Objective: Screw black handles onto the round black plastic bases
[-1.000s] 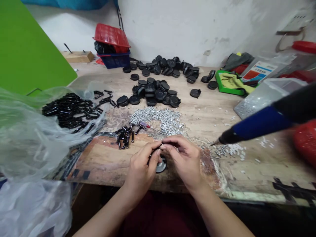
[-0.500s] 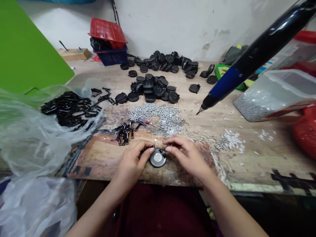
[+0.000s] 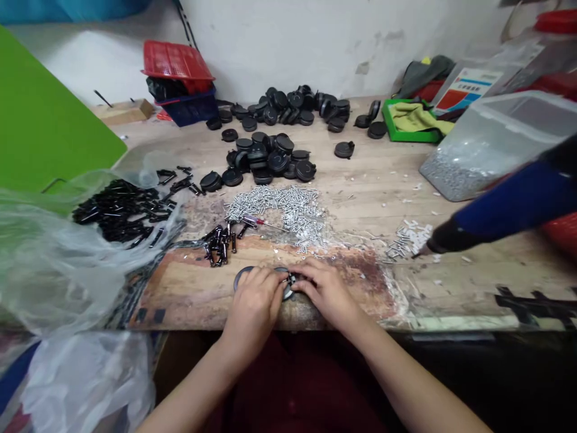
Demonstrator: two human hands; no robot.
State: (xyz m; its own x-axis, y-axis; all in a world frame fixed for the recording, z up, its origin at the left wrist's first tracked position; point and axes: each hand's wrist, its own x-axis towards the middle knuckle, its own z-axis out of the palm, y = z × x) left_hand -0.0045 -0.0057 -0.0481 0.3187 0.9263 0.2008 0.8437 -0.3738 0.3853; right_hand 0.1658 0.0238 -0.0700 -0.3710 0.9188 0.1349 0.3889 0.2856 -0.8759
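At the near edge of the bench, my left hand is closed over a round black case, covering much of it. A grey-black rim shows on the far side of that hand; whether it belongs to the same case I cannot tell. My right hand has thumb and forefinger pinched at the small black lug on the case's side. Anything tiny between those fingertips is hidden. Beyond the hands lie silver screws, a small screwdriver and several black stick-like parts.
A power screwdriver hangs at the right, its tip over small white pieces. Round black cases are heaped behind the screws. More black parts lie on a plastic bag at left. A clear tub stands at right.
My left hand has moved over the round case, now covering most of it, and a rim shows to its left. The right fingertips have closed in on the lug. The hanging screwdriver appears lower and further right.
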